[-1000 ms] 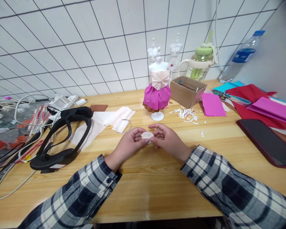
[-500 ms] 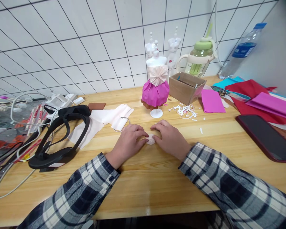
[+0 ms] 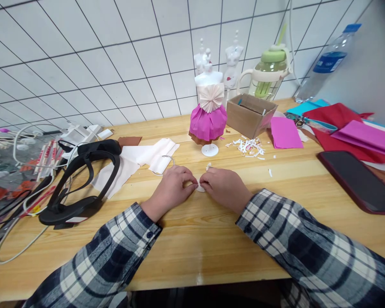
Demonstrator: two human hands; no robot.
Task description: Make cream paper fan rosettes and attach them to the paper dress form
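My left hand [image 3: 170, 187] and right hand [image 3: 223, 187] pinch the small paper piece [image 3: 200, 188] flat against the table [image 3: 192, 239], fingers curled to steady it.

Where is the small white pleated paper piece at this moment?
In the head view, the small white paper piece lies on the wooden table, centre frame, pinched between the left hand and right hand, in front of the pink-skirted mannequin.

head cam — forward-down | near | over wooden table [image 3: 192, 252], tiled wall [image 3: 115, 51]
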